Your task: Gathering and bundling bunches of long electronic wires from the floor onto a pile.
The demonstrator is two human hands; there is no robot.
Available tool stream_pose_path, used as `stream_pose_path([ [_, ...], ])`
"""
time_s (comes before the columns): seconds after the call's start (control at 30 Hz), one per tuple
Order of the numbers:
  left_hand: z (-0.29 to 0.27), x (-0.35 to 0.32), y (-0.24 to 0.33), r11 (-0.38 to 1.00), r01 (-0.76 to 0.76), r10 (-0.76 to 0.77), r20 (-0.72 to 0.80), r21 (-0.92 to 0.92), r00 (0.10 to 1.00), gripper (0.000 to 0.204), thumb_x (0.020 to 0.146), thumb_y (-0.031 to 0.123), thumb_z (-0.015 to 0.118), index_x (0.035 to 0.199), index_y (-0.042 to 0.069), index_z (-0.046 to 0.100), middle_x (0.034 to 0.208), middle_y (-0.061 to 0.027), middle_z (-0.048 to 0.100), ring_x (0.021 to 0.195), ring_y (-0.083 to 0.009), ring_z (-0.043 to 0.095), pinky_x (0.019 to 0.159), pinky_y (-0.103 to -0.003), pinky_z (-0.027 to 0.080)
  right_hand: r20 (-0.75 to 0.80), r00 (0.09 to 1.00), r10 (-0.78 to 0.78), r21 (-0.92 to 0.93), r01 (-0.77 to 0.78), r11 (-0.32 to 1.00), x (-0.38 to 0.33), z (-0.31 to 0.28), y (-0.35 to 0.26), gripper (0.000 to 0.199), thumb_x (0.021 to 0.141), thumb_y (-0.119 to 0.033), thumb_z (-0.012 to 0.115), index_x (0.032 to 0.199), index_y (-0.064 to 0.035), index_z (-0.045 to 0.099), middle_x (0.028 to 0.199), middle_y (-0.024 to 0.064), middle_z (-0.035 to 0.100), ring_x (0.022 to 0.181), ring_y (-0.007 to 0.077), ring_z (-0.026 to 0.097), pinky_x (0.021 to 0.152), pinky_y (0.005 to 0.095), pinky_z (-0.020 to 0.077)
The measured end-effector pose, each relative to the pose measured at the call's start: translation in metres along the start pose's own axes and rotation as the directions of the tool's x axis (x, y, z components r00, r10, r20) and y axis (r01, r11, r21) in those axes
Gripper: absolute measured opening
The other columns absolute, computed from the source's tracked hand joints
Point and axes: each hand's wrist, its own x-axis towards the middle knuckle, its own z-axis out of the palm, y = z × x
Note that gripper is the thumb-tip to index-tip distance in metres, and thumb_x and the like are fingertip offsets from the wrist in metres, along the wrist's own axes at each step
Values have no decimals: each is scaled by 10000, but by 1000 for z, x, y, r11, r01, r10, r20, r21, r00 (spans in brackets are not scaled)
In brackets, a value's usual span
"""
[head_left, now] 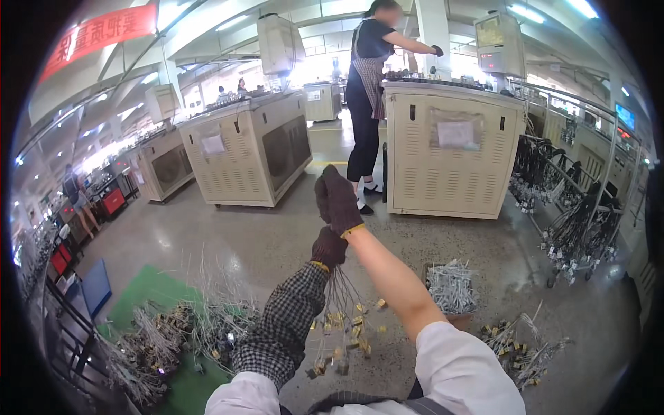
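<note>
My left hand (329,247), in a dark knitted glove, is closed round a bundle of thin wires (339,285). The wires hang down from it and end in small yellow and metallic connectors (354,328). Just above it my right hand (339,200), gloved alike, is curled with its fingers pressed together. What the right fingers hold, if anything, is hidden behind the glove. A checked sleeve covers my left forearm; my right forearm is bare.
Heaps of wires with connectors (166,328) lie on a green mat (149,287) at left. A box of pale wire pieces (451,287) and another wire pile (522,349) are at right. Ahead, a person (370,90) stands by beige machine cabinets (453,176). A wheeled rack (588,176) carries black cables.
</note>
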Motion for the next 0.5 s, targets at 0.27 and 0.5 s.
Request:
stream_pose_path([
  [0.27, 78, -122, -67, 676, 248, 24, 357, -694, 934, 379, 908, 362, 522, 714, 47, 603, 555, -42, 552, 451, -181, 522, 496, -314, 458, 596, 728, -339, -591, 683, 430, -50, -43, 84, 200, 921, -192, 454, 913, -45, 589, 675, 46, 581, 536, 139, 567, 516, 291, 475],
  [0.5, 59, -131, -33, 675, 407, -114, 459, -616, 881, 509, 902, 487, 410, 722, 64, 628, 586, -54, 584, 450, -146, 538, 456, -316, 430, 910, 411, 42, -410, 911, -31, -44, -33, 61, 374, 972, -309, 368, 1244, -107, 526, 1120, 131, 627, 991, 267, 618, 879, 355, 472],
])
